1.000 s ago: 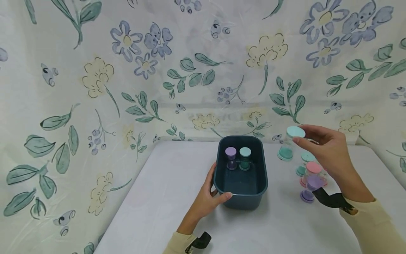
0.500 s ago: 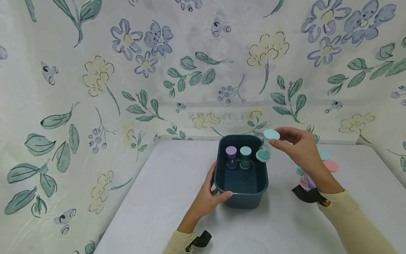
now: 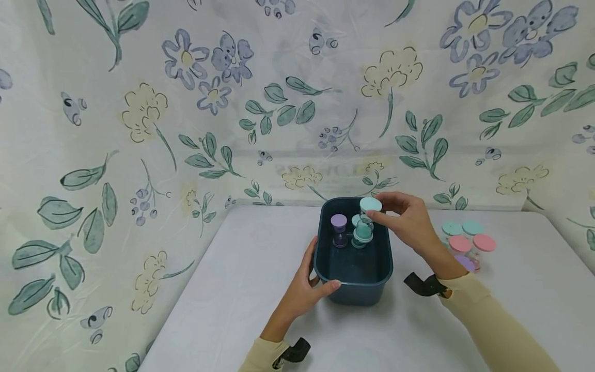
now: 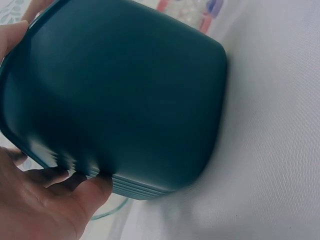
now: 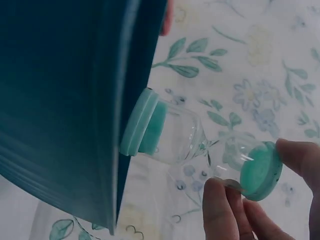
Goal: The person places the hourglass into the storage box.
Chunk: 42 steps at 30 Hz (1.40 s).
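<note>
My right hand (image 3: pixel 409 222) pinches a mint-capped hourglass (image 3: pixel 370 204) by its upper cap, over the dark teal bin (image 3: pixel 355 295). In the right wrist view the hourglass (image 5: pixel 182 132) shows clear glass bulbs, and its lower cap overlaps the bin rim. My left hand (image 3: pixel 302 295) grips the bin's near left corner, thumb over the rim and fingers along the outer wall. Inside the bin, a purple-capped hourglass (image 3: pixel 339 222) stands upright. Beside it, another mint-capped hourglass (image 3: pixel 355 220) is mostly hidden behind the held one.
To the right on the white table (image 3: pixel 209 289) stands a cluster of several hourglasses, with mint caps (image 3: pixel 472 228), pink caps (image 3: pixel 484 243) and a purple cap (image 3: pixel 465 262). A flower-patterned sheet (image 3: pixel 279 129) hangs behind the table.
My right hand has carried the mint hourglass leftward from near the cluster, across the bin's right rim, to over its inside. The left hand and the bin have stayed in place.
</note>
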### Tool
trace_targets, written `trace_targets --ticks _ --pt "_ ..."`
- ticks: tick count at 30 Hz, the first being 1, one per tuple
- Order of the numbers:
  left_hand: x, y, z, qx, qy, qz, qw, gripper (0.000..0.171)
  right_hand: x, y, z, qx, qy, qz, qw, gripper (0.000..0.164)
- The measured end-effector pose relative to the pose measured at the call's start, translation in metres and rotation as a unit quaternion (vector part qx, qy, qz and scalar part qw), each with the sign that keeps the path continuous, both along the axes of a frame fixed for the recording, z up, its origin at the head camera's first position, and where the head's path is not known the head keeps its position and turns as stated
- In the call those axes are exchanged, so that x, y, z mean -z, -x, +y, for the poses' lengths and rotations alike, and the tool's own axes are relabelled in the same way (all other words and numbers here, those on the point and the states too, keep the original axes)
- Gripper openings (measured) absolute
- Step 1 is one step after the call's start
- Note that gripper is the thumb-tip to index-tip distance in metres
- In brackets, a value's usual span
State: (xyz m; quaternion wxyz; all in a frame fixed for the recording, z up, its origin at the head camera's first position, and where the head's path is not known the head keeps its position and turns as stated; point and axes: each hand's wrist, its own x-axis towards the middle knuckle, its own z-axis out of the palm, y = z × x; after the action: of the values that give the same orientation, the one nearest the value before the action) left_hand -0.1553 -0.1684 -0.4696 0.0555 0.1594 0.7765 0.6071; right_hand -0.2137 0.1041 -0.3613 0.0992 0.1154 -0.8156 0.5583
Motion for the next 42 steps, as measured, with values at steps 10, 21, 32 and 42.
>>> trace_targets --ticks 10,21,32,42 --pt "-0.002 -0.001 0.002 -0.001 0.003 0.001 1.0 0.103 0.014 0.003 -0.018 -0.029 -0.01 0.004 1.0 0.043" --pt "0.0 0.0 0.0 0.001 0.002 0.001 1.0 0.105 0.022 0.008 -0.032 -0.056 -0.045 -0.025 0.997 0.043" --pt "0.0 0.0 0.001 0.007 0.001 0.0 1.0 0.105 0.03 0.022 -0.035 -0.112 -0.132 -0.048 0.984 0.038" --pt "0.001 0.0 0.0 0.007 0.0 0.001 1.0 0.104 0.033 0.034 -0.04 -0.148 -0.202 -0.045 0.967 0.032"
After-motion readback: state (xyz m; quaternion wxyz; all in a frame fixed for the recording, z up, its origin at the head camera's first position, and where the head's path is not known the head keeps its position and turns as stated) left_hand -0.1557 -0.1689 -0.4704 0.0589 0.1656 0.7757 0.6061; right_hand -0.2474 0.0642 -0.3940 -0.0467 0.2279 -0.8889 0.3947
